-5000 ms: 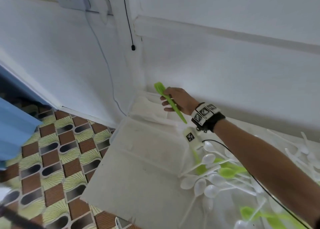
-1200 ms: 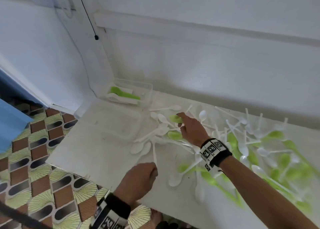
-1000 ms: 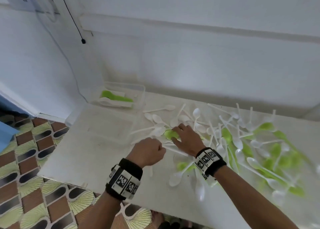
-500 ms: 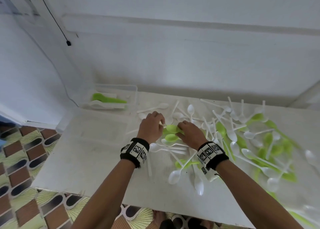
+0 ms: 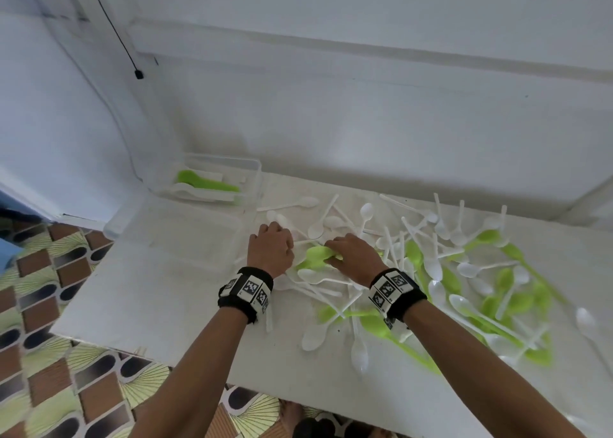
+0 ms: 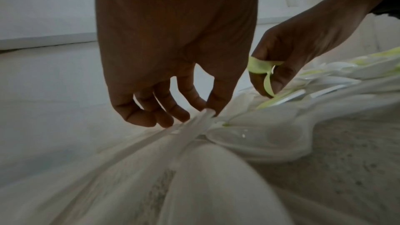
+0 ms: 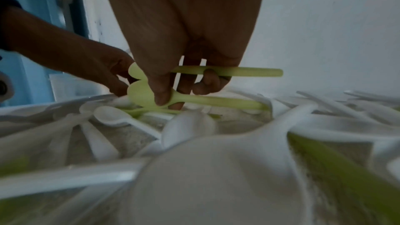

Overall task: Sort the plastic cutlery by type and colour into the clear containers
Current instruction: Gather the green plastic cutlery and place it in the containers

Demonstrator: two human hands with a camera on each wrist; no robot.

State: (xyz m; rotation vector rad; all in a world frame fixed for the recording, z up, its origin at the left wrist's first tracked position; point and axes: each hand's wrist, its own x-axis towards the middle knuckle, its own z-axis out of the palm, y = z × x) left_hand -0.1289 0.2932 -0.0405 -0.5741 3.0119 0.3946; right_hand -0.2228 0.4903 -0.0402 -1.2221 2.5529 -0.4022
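Head camera showed both hands low over the left edge of a heap of white and green spoons strewn across the white table. The right hand gripped two green spoons: thumb pressed on one bowl, fingers curled about the handles, one of which jutted out to the right. The left hand had its fingers bent downward, the tips pinching the handles of white spoons lying on the table. Against the wall, a clear container held a single green spoon beside some white pieces. A second clear container sat nearer, just left of the left hand.
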